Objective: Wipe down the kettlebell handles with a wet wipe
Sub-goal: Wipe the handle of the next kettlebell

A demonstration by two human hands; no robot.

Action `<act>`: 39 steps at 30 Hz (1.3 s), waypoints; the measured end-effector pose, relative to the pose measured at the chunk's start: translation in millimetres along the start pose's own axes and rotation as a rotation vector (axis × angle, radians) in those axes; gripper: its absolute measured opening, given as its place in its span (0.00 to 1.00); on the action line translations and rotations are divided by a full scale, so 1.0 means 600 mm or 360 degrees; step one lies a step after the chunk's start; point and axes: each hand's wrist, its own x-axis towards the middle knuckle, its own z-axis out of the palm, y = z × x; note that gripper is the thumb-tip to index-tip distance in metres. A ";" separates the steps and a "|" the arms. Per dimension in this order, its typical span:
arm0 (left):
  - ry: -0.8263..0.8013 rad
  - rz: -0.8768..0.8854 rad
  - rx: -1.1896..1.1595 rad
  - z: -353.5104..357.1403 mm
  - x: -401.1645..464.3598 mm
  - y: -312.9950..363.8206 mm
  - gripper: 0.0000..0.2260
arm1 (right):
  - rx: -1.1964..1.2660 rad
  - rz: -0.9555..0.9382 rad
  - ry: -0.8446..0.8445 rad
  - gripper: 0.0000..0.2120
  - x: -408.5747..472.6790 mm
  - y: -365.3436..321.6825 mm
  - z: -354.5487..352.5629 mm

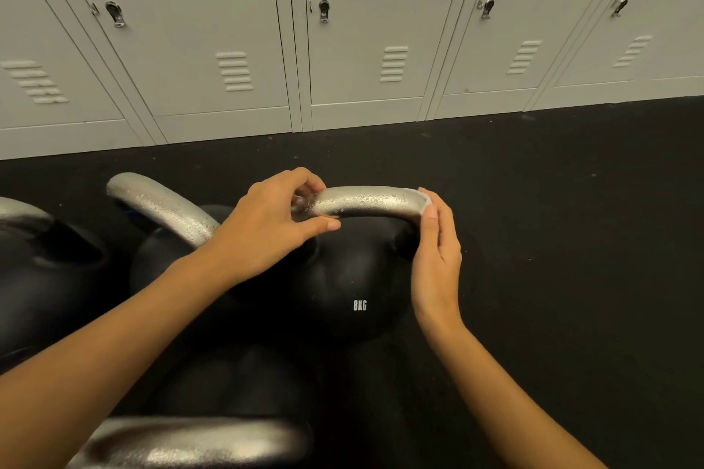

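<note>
Kettlebell handles are the silver bars here; behind them, a row of grey lockers [236,42] lines the far wall above the black floor [571,240]. The black kettlebell marked 8KG [354,289] sits mid-scene, with another kettlebell [164,259] just left of it, one at the far left edge [42,263], and a blurred one nearest the camera [190,442]. The 8KG bell's handle [365,200] is beaded with droplets. The left hand [266,225] curls around the handle's left end. The right hand [438,251] presses a small pale wet wipe [426,202] against the handle's right bend, fingers curled behind it.
</note>
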 end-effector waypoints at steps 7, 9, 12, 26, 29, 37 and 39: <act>0.0013 -0.0036 0.0004 -0.001 0.001 0.001 0.17 | -0.0031 0.0420 -0.0053 0.15 0.042 -0.019 -0.015; 0.0015 -0.0044 0.0007 -0.001 0.001 0.001 0.17 | -0.0168 0.0534 -0.0158 0.16 0.062 -0.035 -0.016; 0.0007 -0.0049 0.0023 -0.002 0.001 0.002 0.17 | -0.0346 0.0594 -0.0361 0.16 0.088 -0.049 -0.019; -0.0033 -0.0055 0.0136 -0.006 0.003 0.007 0.18 | -0.0577 -0.0026 -0.0664 0.19 0.083 -0.065 -0.034; -0.0019 -0.0052 0.0156 -0.006 0.002 0.007 0.18 | -0.0234 -0.0036 -0.0482 0.16 0.058 -0.046 -0.042; -0.0004 -0.0058 0.0234 -0.006 0.000 0.009 0.18 | 0.0066 0.0304 -0.0204 0.17 0.020 0.002 -0.048; 0.0006 -0.0058 0.0231 -0.006 -0.001 0.010 0.17 | 0.0069 0.0342 -0.0181 0.17 0.018 0.003 -0.048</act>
